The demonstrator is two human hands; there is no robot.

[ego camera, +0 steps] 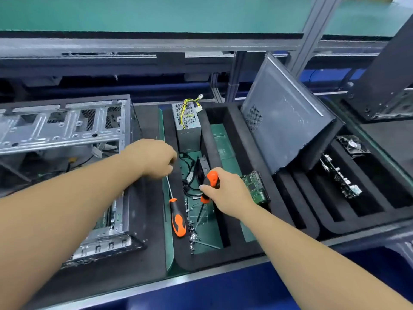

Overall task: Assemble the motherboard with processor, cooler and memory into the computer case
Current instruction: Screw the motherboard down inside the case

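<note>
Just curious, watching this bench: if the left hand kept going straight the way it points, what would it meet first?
Probably the tangle of black cables in the foam tray, just beyond the left hand; past them stands the grey power supply. Depth is hard to judge from one view.

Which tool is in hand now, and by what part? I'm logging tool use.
The right hand holds an orange-and-black screwdriver by its handle. The left hand pinches the long screwdriver by its shaft.

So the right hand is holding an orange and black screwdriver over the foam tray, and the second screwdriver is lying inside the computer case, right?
Not quite. The right hand does hold an orange and black screwdriver over the foam tray, but the second screwdriver lies on the tray's left edge, outside the computer case, as the head view shows.
</note>
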